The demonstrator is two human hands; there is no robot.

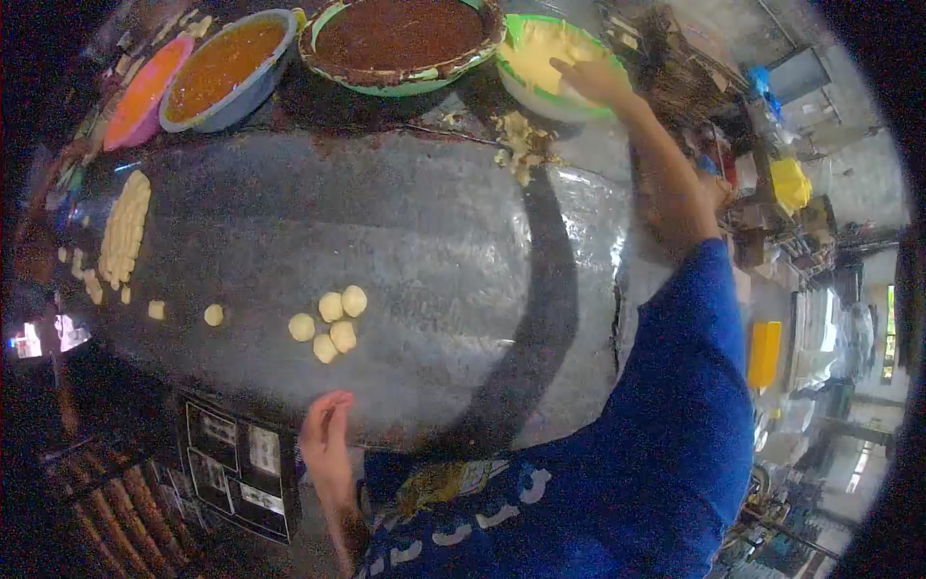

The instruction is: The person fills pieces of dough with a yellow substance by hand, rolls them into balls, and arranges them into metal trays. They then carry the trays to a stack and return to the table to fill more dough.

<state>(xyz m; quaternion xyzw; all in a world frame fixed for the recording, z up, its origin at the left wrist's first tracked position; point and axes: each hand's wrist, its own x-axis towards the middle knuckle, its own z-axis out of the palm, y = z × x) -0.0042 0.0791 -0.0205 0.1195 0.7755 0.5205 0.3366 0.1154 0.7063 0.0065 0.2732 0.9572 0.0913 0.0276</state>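
At the near edge of the dark metal table (405,212), my left hand (329,434) is raised with its fingers loosely curled and a gap beside the thumb. I see nothing in it. Several round dough balls (331,307) lie in a cluster just beyond that hand, with one more dough ball (214,315) to their left. My right hand (590,81) reaches to the far side, over a green-rimmed bowl (550,108) of pale yellow paste (542,56). One finger is stretched out at the paste; the other fingers are partly hidden.
Along the far edge stand a bowl of dark brown crumbly filling (400,37), a grey tub (198,124) of orange-brown filling and a pink basin (145,96). Pale scraps (524,145) lie before the bowls. Dough strips (125,227) and small pieces (156,310) lie at left.
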